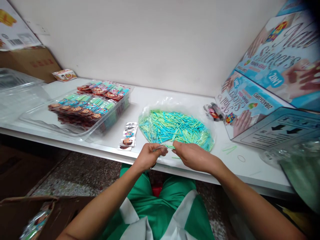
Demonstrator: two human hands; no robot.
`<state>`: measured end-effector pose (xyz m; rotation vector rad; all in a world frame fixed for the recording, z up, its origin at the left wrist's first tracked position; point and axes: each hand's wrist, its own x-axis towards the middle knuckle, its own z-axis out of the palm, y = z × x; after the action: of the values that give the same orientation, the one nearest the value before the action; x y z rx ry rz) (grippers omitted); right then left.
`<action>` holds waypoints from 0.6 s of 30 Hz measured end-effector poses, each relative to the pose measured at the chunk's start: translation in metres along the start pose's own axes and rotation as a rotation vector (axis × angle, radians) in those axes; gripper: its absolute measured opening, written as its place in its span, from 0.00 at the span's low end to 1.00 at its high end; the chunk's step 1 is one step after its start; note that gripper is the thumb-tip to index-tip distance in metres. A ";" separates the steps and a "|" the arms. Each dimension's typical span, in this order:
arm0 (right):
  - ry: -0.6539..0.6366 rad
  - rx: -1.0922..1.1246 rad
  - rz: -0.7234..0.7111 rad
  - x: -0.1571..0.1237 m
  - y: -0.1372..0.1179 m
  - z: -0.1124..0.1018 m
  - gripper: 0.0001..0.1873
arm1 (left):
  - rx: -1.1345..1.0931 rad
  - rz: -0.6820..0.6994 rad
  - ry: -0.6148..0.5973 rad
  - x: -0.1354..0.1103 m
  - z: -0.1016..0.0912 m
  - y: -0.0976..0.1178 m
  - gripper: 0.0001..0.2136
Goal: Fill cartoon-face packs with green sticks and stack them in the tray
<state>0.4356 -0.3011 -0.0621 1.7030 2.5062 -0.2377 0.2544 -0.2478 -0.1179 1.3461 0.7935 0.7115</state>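
My left hand (151, 155) is closed at the table's front edge, thumb pinched against the fingers; what lies in the pinch is too small to make out. Facing it, my right hand (192, 155) is closed on thin green sticks (170, 146) that stretch across the gap towards the left fingertips. Just behind both hands lies a clear plastic bag (172, 101) full of green and blue sticks (172, 126). A short row of printed sachets (128, 135) lies to the left of my left hand.
On the left, a clear plastic tray (91, 133) holds stacks of filled packets (82, 106). Nail-sticker boxes (260, 83) stand at the right. Loose green sticks (229, 149) and a rubber band (241, 158) lie nearby. An open carton (62, 213) sits below the table at left.
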 end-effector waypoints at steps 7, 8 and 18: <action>-0.016 0.123 -0.002 -0.003 -0.001 -0.008 0.12 | -0.162 -0.101 0.076 -0.003 0.004 0.006 0.13; -0.016 0.136 -0.001 -0.003 -0.002 -0.008 0.12 | -0.178 -0.108 0.084 -0.002 0.005 0.006 0.12; -0.049 0.201 -0.031 -0.003 0.000 -0.015 0.12 | 0.084 0.012 0.103 -0.004 0.002 0.000 0.10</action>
<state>0.4366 -0.3012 -0.0472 1.7036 2.5499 -0.5435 0.2536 -0.2523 -0.1171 1.3991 0.9066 0.7684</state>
